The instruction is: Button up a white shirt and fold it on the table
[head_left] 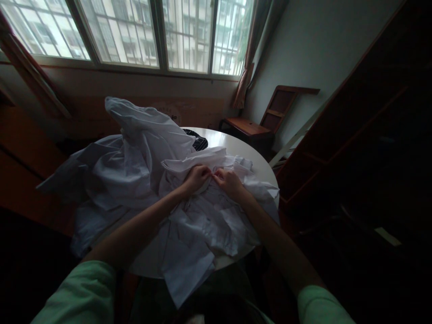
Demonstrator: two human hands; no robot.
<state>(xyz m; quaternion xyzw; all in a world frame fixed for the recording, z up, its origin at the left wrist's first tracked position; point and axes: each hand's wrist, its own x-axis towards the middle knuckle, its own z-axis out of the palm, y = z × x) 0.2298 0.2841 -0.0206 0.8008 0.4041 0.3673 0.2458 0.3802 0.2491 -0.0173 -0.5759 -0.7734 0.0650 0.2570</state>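
A white shirt-like garment lies crumpled over the right part of a round white table, one corner hanging past the front edge. Above its middle, my left hand is closed in a pinch on the white cloth. My right hand pinches the same cloth, its fingertips almost touching those of the left. What exactly sits between the fingertips is too small to make out. To the left, more white cloth is heaped high and spills over the table's left side.
Behind the heap lies a dark striped cloth. A wooden chair stands beyond the table at the back right. Barred windows line the far wall, with a curtain beside them. Dark wooden furniture rises on the right.
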